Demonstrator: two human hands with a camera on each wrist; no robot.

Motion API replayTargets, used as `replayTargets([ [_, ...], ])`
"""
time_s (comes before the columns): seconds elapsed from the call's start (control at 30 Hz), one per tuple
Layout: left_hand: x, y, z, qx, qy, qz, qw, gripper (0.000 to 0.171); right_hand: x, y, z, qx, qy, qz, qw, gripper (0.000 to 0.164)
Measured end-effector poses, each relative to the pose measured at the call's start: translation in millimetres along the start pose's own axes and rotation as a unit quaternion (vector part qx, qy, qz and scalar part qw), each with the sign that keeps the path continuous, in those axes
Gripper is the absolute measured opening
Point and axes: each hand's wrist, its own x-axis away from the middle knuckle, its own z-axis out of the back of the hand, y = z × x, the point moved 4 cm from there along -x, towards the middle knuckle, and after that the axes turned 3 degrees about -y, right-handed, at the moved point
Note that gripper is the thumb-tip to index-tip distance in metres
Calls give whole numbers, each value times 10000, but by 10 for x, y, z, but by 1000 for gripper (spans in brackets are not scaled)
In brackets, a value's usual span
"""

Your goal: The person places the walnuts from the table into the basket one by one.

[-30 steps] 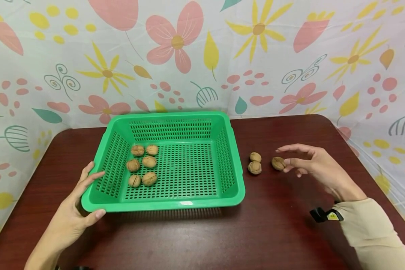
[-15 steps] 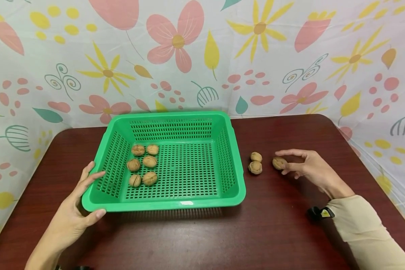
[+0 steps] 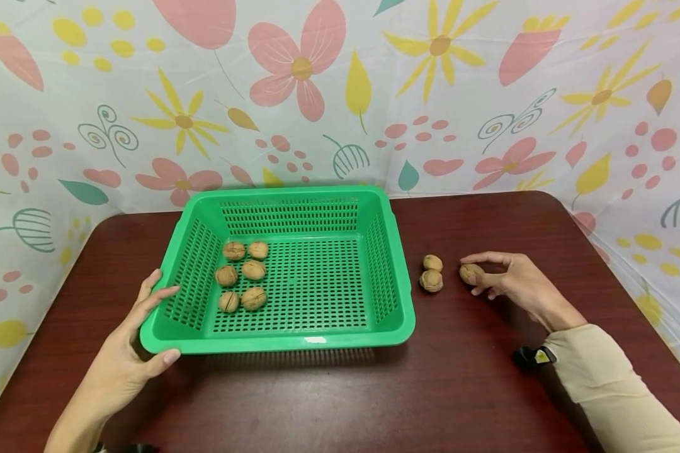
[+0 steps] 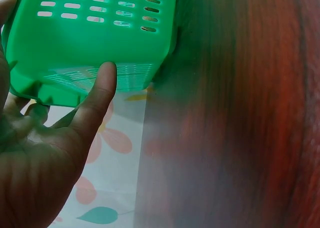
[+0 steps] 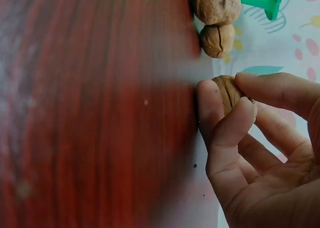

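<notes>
A green plastic basket (image 3: 277,343) with slotted walls stands on the table; several walnuts (image 3: 254,298) lie in its left part, in two columns. My left hand (image 3: 116,362) holds the basket's near left corner, its fingers over the left rim and thumb at the front; in the left wrist view the thumb (image 4: 102,88) touches the outer wall. Right of the basket, my right hand (image 3: 518,283) pinches a walnut (image 3: 470,273) between thumb and fingers, down at the table. In the right wrist view that walnut (image 5: 228,93) is partly covered by the fingers.
Two loose walnuts (image 3: 431,280) sit together between the basket and my right hand. The dark red-brown table (image 3: 340,402) backs onto a white flowered cloth (image 3: 294,151), which also runs along the sides.
My right hand has moved left and its fingers have closed on the walnut. The left hand keeps its place on the basket; the view has shifted slightly.
</notes>
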Motion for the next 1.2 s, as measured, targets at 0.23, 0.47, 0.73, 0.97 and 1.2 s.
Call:
replayTargets([
  [0.23, -7, 4, -3, 2, -4, -20, 10000, 88, 52, -83, -7, -308, 79, 129, 9994, 33],
  [0.47, -9, 10, -1, 12, 0, -12, 10000, 87, 128, -336, -49, -366, 179, 329, 9986, 36],
  [0.73, -8, 14, -5, 25, -3, -9, 10000, 87, 156, -753, -124, -747, -106, 679, 9948, 39],
  [0.97, -6, 12, -7, 13, -19, 5, 10000, 87, 52, -1200, -259, -1317, -826, 1095, 9818, 41],
  [1.2, -6, 14, -3, 37, -20, -24, 10000, 87, -117, -1652, -508, -1724, -1808, 1119, 9618, 37],
])
